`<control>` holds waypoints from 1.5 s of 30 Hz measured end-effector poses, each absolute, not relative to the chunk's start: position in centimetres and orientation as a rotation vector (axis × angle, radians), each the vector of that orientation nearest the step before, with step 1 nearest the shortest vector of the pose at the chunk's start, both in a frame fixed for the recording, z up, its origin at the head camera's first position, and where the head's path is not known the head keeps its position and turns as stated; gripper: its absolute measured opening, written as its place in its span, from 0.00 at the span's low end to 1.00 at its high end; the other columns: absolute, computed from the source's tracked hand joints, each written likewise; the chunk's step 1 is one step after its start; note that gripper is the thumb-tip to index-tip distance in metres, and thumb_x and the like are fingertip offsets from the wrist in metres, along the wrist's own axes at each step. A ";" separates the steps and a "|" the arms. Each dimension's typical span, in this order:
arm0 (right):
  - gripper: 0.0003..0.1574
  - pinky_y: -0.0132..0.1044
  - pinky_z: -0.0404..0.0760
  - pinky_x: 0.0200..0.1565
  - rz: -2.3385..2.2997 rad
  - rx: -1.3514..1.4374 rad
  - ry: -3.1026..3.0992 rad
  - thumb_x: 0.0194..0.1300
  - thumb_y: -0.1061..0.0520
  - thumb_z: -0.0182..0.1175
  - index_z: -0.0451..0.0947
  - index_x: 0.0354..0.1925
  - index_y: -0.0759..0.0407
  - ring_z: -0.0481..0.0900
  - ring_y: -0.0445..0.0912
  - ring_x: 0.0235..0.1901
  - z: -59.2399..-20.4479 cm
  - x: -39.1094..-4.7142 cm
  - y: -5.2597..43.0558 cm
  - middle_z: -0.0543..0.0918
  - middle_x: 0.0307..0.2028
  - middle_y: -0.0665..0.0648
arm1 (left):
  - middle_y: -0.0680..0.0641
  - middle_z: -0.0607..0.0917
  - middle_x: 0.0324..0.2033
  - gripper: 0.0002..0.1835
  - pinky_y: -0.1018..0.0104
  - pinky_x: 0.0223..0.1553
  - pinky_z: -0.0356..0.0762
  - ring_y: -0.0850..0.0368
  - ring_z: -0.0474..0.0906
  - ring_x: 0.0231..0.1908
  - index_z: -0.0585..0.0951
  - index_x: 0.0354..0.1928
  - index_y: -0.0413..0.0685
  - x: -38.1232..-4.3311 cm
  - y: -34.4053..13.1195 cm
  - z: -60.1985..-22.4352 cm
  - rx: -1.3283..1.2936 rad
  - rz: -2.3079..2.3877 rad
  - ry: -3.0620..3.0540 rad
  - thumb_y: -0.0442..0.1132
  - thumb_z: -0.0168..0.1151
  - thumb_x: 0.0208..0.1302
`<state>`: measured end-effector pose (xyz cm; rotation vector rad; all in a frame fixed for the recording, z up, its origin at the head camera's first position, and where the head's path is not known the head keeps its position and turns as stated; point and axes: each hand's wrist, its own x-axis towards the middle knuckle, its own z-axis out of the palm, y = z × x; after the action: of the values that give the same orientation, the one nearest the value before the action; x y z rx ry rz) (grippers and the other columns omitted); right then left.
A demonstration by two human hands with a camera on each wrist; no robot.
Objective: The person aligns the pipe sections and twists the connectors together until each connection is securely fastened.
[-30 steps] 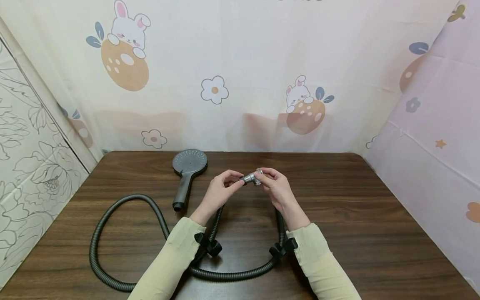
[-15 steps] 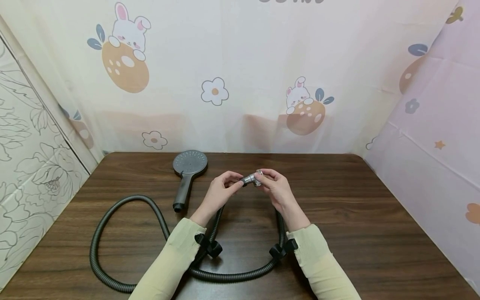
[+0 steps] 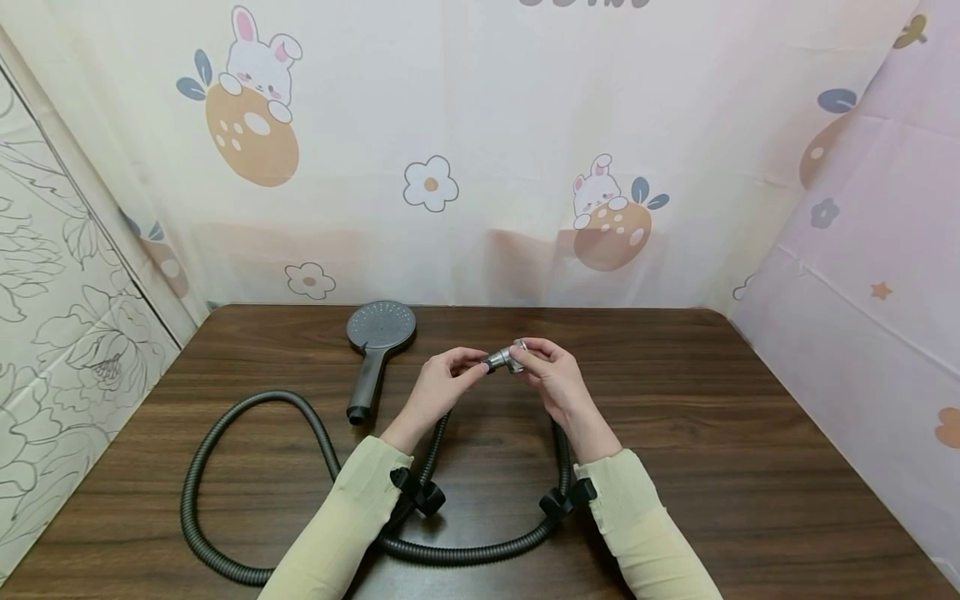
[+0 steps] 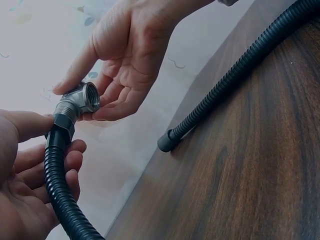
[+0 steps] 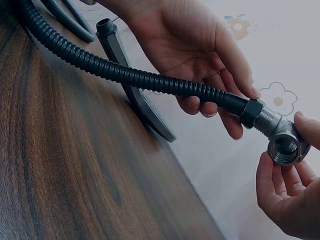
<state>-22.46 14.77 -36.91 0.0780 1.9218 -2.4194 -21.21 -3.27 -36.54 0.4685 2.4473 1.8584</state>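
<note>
My left hand (image 3: 442, 383) pinches the end of a black ribbed shower hose (image 5: 150, 80), thumb against its black hex nut (image 4: 64, 122). In my right hand (image 3: 558, 383) is a silver threaded pipe fitting (image 5: 285, 142), held between thumb and fingers, with a round threaded opening facing sideways. Nut and fitting are in line and meet; some silver thread shows between them in the right wrist view. Both hands are raised over the table. Behind the left hand a grey shower head (image 3: 381, 325) lies face up.
The hose loops across the wooden table (image 3: 750, 467) on the left and passes under both forearms. Its other end (image 4: 169, 141) lies on the table below the right hand. A printed curtain (image 3: 510, 108) hangs behind the far table edge.
The left fingers have shifted slightly at the hose nut. The fitting, the right hand and the shower head stay in practically the same place.
</note>
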 end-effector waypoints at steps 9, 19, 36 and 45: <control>0.10 0.30 0.78 0.37 -2.424 0.061 1.918 0.59 0.64 0.59 0.73 0.41 0.61 0.79 0.37 0.31 -37.1 -22.5 14.8 0.82 0.32 0.46 | 0.47 0.83 0.33 0.12 0.69 0.29 0.72 0.48 0.78 0.33 0.80 0.45 0.47 -22.7 -3.2 -38.8 0.495 1.892 2.445 0.42 0.61 0.59; 0.14 0.30 0.78 0.37 -2.417 0.082 1.923 0.60 0.63 0.59 0.71 0.45 0.64 0.79 0.37 0.32 -37.0 -22.5 14.7 0.82 0.34 0.47 | 0.50 0.83 0.37 0.13 0.67 0.30 0.70 0.59 0.74 0.31 0.79 0.45 0.51 -23.0 -3.3 -39.1 0.533 1.884 2.475 0.43 0.63 0.57; 0.13 0.35 0.78 0.43 -2.397 0.103 1.935 0.60 0.62 0.59 0.72 0.45 0.63 0.79 0.37 0.33 -36.8 -22.4 14.9 0.81 0.33 0.46 | 0.52 0.83 0.37 0.11 0.65 0.34 0.74 0.58 0.76 0.34 0.79 0.44 0.56 -22.9 -3.3 -39.0 0.549 1.901 2.455 0.42 0.63 0.58; 0.12 0.32 0.78 0.41 -2.402 0.106 1.921 0.60 0.62 0.59 0.72 0.44 0.61 0.79 0.37 0.33 -36.9 -22.5 14.9 0.81 0.34 0.46 | 0.50 0.83 0.37 0.11 0.56 0.36 0.76 0.48 0.77 0.35 0.78 0.45 0.53 -22.8 -3.2 -39.0 0.530 1.919 2.404 0.43 0.60 0.61</control>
<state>-22.50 14.89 -36.91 0.1058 1.9207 -2.4022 -22.82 -3.23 -38.97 0.5296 2.4041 1.9186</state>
